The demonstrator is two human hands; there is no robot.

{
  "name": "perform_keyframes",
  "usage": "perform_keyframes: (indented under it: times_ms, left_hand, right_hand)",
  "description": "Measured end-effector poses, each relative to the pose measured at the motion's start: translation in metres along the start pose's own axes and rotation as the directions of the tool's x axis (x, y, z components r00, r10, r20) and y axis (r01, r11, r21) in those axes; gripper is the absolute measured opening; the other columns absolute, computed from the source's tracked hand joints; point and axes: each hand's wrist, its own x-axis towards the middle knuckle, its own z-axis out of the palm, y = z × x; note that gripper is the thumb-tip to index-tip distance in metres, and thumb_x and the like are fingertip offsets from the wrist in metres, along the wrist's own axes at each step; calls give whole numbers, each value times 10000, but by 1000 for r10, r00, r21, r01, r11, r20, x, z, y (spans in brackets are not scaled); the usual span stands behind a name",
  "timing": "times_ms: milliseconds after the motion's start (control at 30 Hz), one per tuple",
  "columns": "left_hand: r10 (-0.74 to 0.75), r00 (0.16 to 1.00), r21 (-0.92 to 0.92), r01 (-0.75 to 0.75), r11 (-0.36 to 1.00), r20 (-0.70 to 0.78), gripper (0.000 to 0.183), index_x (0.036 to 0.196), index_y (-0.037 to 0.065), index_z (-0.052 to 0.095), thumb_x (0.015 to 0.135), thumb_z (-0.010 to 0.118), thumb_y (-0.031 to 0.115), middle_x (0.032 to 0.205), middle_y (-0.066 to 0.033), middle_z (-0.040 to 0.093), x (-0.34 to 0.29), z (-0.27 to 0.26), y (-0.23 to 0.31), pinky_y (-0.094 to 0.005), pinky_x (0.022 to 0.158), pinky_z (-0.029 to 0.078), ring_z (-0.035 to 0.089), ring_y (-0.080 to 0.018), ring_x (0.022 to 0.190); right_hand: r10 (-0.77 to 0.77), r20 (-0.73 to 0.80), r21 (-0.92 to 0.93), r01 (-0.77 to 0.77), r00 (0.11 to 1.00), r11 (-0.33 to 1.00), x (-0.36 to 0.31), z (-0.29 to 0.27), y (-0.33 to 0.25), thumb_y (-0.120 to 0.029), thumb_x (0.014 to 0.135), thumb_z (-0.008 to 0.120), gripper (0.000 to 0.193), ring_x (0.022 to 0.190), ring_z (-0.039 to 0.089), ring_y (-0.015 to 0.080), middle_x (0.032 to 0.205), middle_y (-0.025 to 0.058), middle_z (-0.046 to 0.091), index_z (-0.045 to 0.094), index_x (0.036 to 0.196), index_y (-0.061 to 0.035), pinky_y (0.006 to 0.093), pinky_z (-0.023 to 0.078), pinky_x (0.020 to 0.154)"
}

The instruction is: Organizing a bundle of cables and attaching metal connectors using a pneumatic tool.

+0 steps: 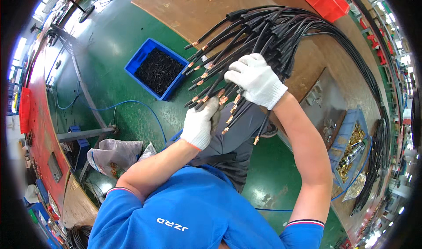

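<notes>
A thick bundle of black cables (274, 29) hangs over the edge of the brown table, its ends fanned out toward my lap. Near the tips, many cables show a short stretch of bare copper, with a piece of black sleeve still beyond it. My right hand (256, 81), in a white knitted glove, is closed over cables in the lower part of the bundle. Lower and to its left, my gloved left hand (200, 125) has its fingers closed around a cable end beside exposed copper strands (223, 99). Its fingertips are partly hidden, and the glove looks dirty there.
On the green floor stands a blue crate (127, 67) filled with short black pieces. To the right, a grey-blue bin (337, 154) holds brass-coloured parts and a metal tool. A red box (325, 2) sits at the far table edge. A grey sack (116, 154) lies left, near a blue hose (147, 106).
</notes>
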Motion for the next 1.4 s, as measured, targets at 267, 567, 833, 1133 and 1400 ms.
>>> perform_keyframes:
  times_ms: [267, 567, 833, 1133, 1400]
  left_hand:
    - [-125, 951, -12, 127, 992, -281, 322, 927, 109, 649, 1064, 610, 397, 691, -4, 551, 29, -130, 3, -305, 519, 371, 503, -136, 574]
    - [286, 945, 501, -173, 848, -157, 499, 1305, -9, 708, 1012, 673, 394, 1092, -61, 723, 60, -160, 57, -314, 871, 525, 651, -139, 957]
    - [-383, 871, 448, 223, 866, 307, 404, 1098, 37, 708, 1053, 664, 437, 769, 12, 640, 36, -63, 62, -224, 510, 385, 533, -62, 593]
    - [-380, 838, 387, 226, 894, 391, 446, 813, 133, 586, 1082, 586, 489, 629, 84, 434, 21, -62, 51, -252, 484, 296, 383, -55, 520]
    - [-155, 962, 272, 90, 958, 227, 244, 1055, 11, 694, 1038, 610, 240, 824, -40, 650, 2, -128, 64, -256, 598, 444, 576, -107, 679]
  right_hand:
    - [-16, -42, 13, 17, 999, 1000, 4, -3, -2, -124, 758, 704, 291, 997, 634, 237, 985, -1, 660, 694, 1046, -164, 408, 461, 943]
    - [20, -5, 7, -20, 1000, 1000, 4, -1, -8, -51, 665, 731, 550, 1003, 623, 264, 1003, 7, 653, 722, 1192, -207, 431, 440, 951]
    - [15, -2, -32, -15, 1000, 999, 7, -6, -7, -102, 755, 720, 429, 970, 627, 223, 939, -7, 636, 746, 1161, -238, 413, 456, 921]
    - [1, 14, -77, 0, 1000, 997, 9, -2, -10, -145, 802, 700, 272, 901, 624, 210, 878, -23, 616, 777, 1042, -250, 397, 455, 824]
    - [23, -33, -26, -24, 999, 999, 9, 3, -10, -143, 733, 734, 264, 1044, 624, 239, 1049, 5, 651, 763, 977, -238, 425, 459, 936]
